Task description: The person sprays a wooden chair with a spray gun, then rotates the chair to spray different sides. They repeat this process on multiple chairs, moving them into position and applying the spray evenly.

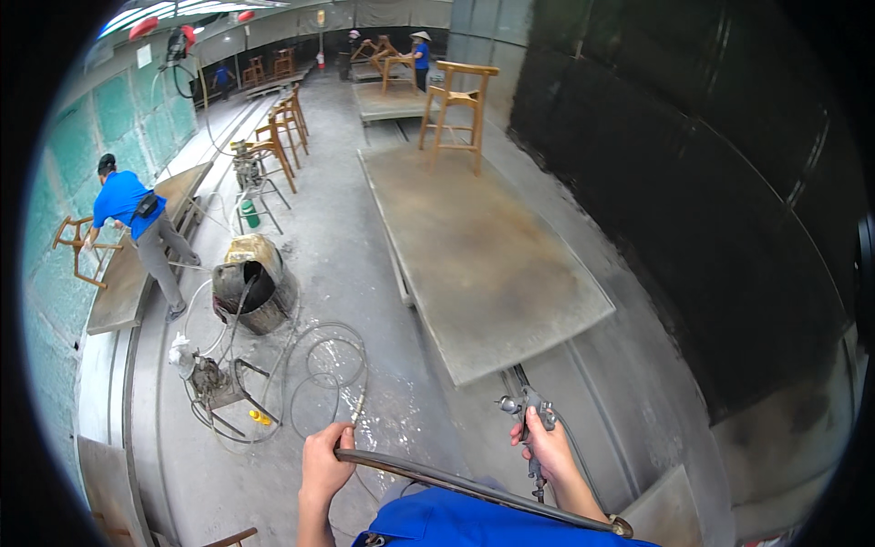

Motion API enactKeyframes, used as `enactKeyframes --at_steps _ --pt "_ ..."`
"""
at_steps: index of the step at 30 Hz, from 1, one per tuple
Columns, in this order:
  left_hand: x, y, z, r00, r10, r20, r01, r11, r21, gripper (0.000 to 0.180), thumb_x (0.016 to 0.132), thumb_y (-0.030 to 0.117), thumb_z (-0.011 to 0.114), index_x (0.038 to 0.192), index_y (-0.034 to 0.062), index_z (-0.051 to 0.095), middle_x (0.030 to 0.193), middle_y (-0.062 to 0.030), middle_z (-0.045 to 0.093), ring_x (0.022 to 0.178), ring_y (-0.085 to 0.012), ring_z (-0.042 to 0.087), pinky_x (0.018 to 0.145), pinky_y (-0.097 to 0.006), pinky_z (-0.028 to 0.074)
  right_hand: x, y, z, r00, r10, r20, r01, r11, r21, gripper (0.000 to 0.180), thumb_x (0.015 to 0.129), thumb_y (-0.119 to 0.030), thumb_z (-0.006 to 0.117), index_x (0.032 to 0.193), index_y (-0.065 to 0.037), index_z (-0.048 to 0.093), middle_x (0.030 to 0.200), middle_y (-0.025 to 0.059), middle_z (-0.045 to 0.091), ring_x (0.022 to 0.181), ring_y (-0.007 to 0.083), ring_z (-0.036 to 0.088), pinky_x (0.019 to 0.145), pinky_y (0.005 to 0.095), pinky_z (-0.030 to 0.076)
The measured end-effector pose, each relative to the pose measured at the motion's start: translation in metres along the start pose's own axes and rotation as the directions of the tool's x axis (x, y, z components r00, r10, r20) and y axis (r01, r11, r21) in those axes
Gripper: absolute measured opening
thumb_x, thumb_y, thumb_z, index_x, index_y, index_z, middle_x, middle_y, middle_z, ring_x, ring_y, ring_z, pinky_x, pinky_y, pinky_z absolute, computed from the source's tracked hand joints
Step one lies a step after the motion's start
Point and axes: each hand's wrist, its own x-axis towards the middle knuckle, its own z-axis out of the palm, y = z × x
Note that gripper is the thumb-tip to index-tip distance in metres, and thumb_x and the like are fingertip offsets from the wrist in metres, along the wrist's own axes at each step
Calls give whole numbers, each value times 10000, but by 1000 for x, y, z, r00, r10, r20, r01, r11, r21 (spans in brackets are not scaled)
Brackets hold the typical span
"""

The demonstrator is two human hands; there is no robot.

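My left hand (328,460) is closed round the end of a long dark bar (456,472). The bar runs across in front of my blue clothing to a round brownish end near my right forearm; its exact kind cannot be made out. In my right hand (547,447) is a grey metal spray gun (530,406), its nozzle pointing left and a hose (576,448) trailing near it. My fingers wrap its handle. Just beyond the gun lies the near edge of a stained flat platform (492,264), with a wooden high chair (460,114) standing upright on its far end.
At left a person in blue (128,201) bends over a wooden chair frame (87,251) by a low platform. Between us stand a dirty bucket (260,296), a pump on a stand (219,383) and coiled hoses (333,360). A dark wall (684,164) rises at right.
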Motion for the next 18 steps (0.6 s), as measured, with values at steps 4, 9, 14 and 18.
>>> enactKeyframes --at_steps 4,9,14,18 --pt "19 -35 -20 978 -207 25 206 977 58 178 901 159 618 904 10 717 723 -222 657 697 -415 666 610 -462 507 57 -22 43 1000 -8 23 9 998 -60 344 1054 -416 477 1105 -87 566 828 62 659 704 134 638 476 237 400" --pt "48 -56 14 936 -346 56 347 938 6 178 888 197 639 936 54 734 742 -230 656 737 -423 671 648 -475 520 130 -42 84 994 66 90 -55 991 -120 328 1053 -399 486 1107 -85 563 804 68 664 670 141 641 468 240 397" --pt "136 -69 53 929 -322 183 336 940 -51 186 894 231 645 949 83 742 798 -224 669 794 -430 669 707 -462 534 226 -67 122 986 73 148 -63 996 -69 318 1051 -384 493 1085 -72 547 797 62 657 677 126 631 482 240 416" --pt "232 -80 59 934 -301 193 313 949 -34 200 911 233 638 960 68 741 807 -219 676 809 -427 672 714 -460 537 310 -101 148 987 33 155 -27 999 -36 311 1049 -396 495 1056 -86 512 793 66 658 671 132 635 471 243 415"
